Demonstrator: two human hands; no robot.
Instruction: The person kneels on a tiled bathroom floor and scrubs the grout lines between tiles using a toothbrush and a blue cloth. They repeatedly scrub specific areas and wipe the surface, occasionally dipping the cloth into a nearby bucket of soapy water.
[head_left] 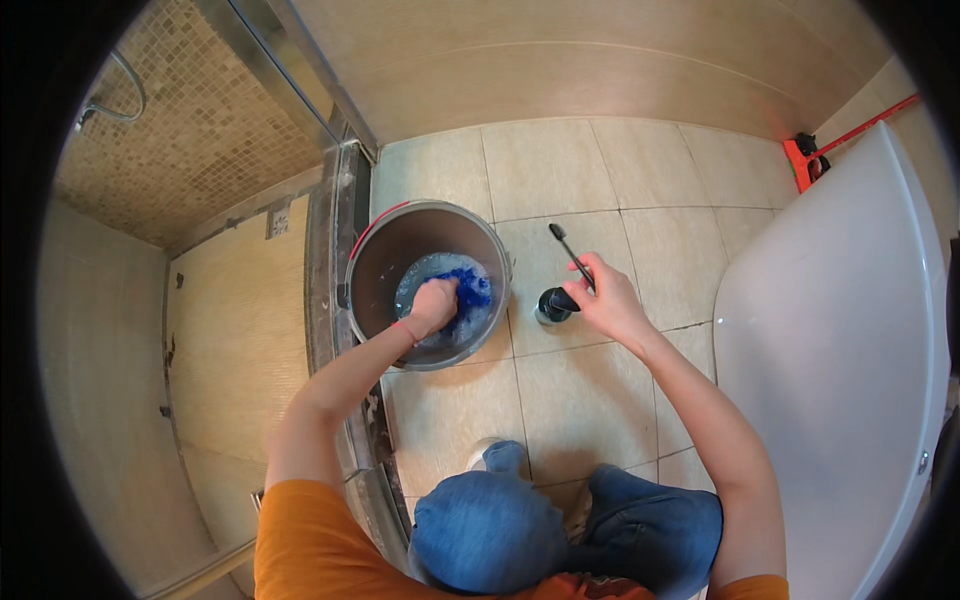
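Observation:
My left hand (432,305) reaches down into a round grey bucket (375,285), its fingers closed on a bunched, bright blue cloth (470,290) in the soapy water (420,272). Part of the cloth is hidden by the hand and the suds. To the right of the bucket, my right hand (612,302) grips a slim black stick with a small oval head (566,245), held tilted with the head pointing away from me. Just left of those fingers a small bottle with a dark top (549,306) stands on the floor; I cannot tell whether the hand touches it.
Beige floor tiles (550,160) surround the bucket. A shower stall with a raised sill (345,215) lies along the left, and a white bathtub (830,320) along the right. An orange-red broom or squeegee (800,165) leans in the far right corner. My bent knees (490,530) are close below.

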